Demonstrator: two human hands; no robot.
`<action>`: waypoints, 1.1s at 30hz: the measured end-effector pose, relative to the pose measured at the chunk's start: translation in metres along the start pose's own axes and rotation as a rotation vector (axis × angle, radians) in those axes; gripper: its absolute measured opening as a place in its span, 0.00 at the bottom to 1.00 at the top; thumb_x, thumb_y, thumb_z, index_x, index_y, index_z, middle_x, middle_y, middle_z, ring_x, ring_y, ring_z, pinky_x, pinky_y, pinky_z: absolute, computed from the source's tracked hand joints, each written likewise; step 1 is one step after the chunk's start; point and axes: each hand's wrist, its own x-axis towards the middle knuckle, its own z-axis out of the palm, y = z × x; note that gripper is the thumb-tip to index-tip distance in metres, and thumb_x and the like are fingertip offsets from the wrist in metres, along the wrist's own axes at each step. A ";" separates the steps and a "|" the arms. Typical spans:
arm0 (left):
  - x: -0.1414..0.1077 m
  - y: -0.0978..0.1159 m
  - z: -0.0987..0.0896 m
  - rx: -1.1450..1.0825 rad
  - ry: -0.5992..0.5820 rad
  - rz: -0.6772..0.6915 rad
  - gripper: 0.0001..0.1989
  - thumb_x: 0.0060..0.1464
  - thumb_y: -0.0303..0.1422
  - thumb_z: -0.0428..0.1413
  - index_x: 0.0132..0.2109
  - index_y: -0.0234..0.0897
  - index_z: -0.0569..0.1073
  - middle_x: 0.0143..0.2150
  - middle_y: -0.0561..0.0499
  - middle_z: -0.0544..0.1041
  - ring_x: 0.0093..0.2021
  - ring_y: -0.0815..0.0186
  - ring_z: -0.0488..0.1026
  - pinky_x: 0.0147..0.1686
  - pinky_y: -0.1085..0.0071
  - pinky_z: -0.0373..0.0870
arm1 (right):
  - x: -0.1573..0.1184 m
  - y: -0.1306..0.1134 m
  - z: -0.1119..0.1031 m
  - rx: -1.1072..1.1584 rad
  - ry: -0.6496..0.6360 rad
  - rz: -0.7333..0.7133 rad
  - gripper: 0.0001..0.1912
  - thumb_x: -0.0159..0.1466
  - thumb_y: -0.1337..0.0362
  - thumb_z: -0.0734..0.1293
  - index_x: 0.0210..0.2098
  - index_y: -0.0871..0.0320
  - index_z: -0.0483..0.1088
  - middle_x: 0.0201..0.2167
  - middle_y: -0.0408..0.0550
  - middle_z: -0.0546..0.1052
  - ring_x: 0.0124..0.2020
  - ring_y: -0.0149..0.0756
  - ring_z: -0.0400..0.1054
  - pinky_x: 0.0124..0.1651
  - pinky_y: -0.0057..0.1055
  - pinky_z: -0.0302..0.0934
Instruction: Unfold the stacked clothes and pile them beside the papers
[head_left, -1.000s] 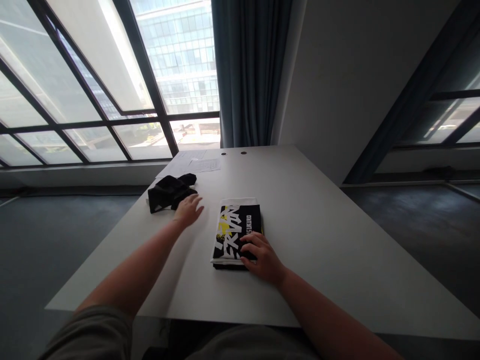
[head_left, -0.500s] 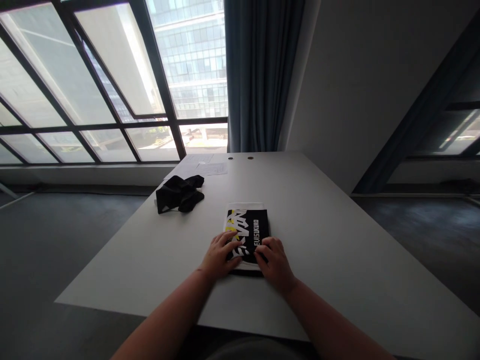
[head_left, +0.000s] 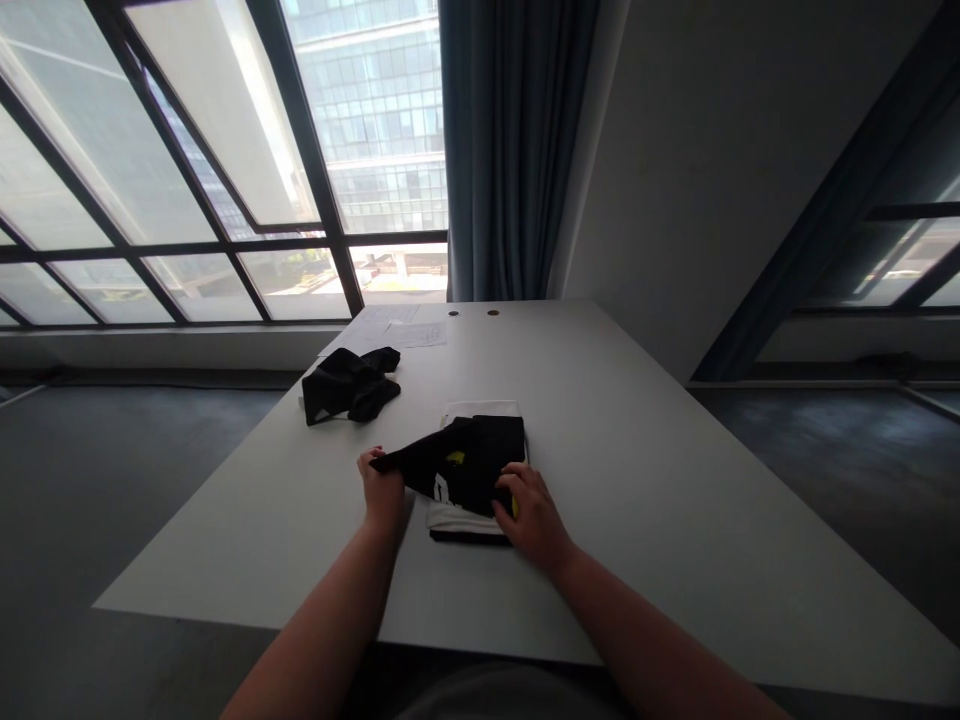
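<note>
- Table: white, flat top; its near edge runs in front of the person's body.
- Right hand: positioned at the near right part of the printed black garment. Fingers are curled against the fabric; whether they pinch it or only press on it, cannot be told.
- Left hand: closed on the garment's left corner, gripping the fabric between thumb and fingers, out to the left of the stack.
- Printed black garment: located on top of the folded stack, at the middle of the table. Its left part stretches in a tapering flap to the left hand; yellow and white print is partly visible.
- White folded cloth: directly beneath the garment, exposed at the near and far edges.
- Black bottom layer: under the white cloth.
- Crumpled black cloth: near the table's left edge, apart from the stack.
- Papers: flat, at the far left corner.
- Blue curtain: hangs beyond the far edge, beside the window.
</note>
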 end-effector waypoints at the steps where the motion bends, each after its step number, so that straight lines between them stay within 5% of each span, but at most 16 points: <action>1: 0.002 0.002 -0.005 0.057 0.026 0.039 0.10 0.57 0.29 0.55 0.45 0.43 0.65 0.53 0.44 0.70 0.58 0.56 0.70 0.66 0.49 0.69 | 0.000 0.001 0.000 0.005 -0.013 0.000 0.13 0.64 0.65 0.72 0.48 0.55 0.73 0.56 0.55 0.72 0.56 0.45 0.68 0.61 0.46 0.67; 5: -0.017 0.027 -0.014 0.307 -0.137 0.472 0.19 0.56 0.29 0.55 0.55 0.43 0.71 0.65 0.39 0.69 0.69 0.50 0.66 0.73 0.42 0.60 | -0.001 0.003 0.001 0.013 -0.082 -0.003 0.23 0.61 0.58 0.77 0.55 0.52 0.76 0.62 0.55 0.70 0.63 0.51 0.65 0.66 0.52 0.65; 9: -0.055 0.060 0.000 0.458 -0.524 0.782 0.17 0.61 0.34 0.58 0.56 0.55 0.78 0.67 0.50 0.74 0.71 0.49 0.65 0.79 0.36 0.41 | -0.001 0.002 0.002 0.027 -0.065 0.021 0.07 0.66 0.62 0.73 0.43 0.53 0.78 0.57 0.54 0.73 0.59 0.48 0.67 0.64 0.51 0.65; 13: -0.048 0.065 0.010 0.511 -0.492 0.594 0.12 0.68 0.38 0.53 0.47 0.49 0.82 0.64 0.51 0.78 0.71 0.50 0.65 0.79 0.36 0.42 | 0.001 -0.003 -0.001 0.108 0.008 0.030 0.03 0.70 0.65 0.68 0.38 0.55 0.73 0.50 0.53 0.76 0.53 0.43 0.68 0.58 0.45 0.66; 18: -0.015 0.042 -0.001 0.702 -0.381 0.306 0.10 0.67 0.36 0.55 0.43 0.45 0.83 0.61 0.48 0.81 0.72 0.40 0.62 0.72 0.19 0.31 | 0.001 0.005 -0.003 0.241 0.237 0.173 0.09 0.73 0.60 0.64 0.36 0.55 0.66 0.43 0.51 0.75 0.47 0.38 0.69 0.54 0.39 0.66; 21: -0.023 0.038 0.002 0.629 -0.441 0.442 0.13 0.68 0.38 0.54 0.52 0.46 0.81 0.65 0.48 0.78 0.74 0.44 0.61 0.76 0.27 0.38 | 0.002 0.026 0.001 0.306 0.393 0.415 0.13 0.72 0.53 0.64 0.38 0.55 0.65 0.40 0.50 0.75 0.42 0.36 0.69 0.48 0.35 0.66; 25: -0.038 0.041 0.015 0.470 -0.643 0.514 0.22 0.69 0.40 0.50 0.64 0.40 0.74 0.64 0.41 0.77 0.65 0.52 0.72 0.69 0.48 0.67 | 0.004 0.056 0.006 0.366 0.500 0.677 0.16 0.67 0.49 0.66 0.39 0.55 0.64 0.34 0.45 0.72 0.35 0.34 0.66 0.41 0.31 0.64; 29: -0.041 0.049 0.012 0.528 -0.677 0.464 0.17 0.68 0.42 0.53 0.55 0.39 0.76 0.50 0.42 0.82 0.53 0.51 0.79 0.60 0.50 0.71 | 0.006 0.060 0.007 0.471 0.480 0.676 0.21 0.67 0.49 0.66 0.52 0.56 0.65 0.48 0.53 0.75 0.43 0.36 0.72 0.45 0.33 0.70; 33: -0.054 0.062 -0.007 0.427 -0.794 0.647 0.14 0.69 0.43 0.50 0.43 0.42 0.77 0.38 0.45 0.80 0.43 0.57 0.78 0.52 0.57 0.72 | 0.005 0.045 0.003 0.441 0.382 0.533 0.28 0.70 0.50 0.65 0.65 0.55 0.62 0.63 0.59 0.69 0.55 0.38 0.72 0.53 0.37 0.73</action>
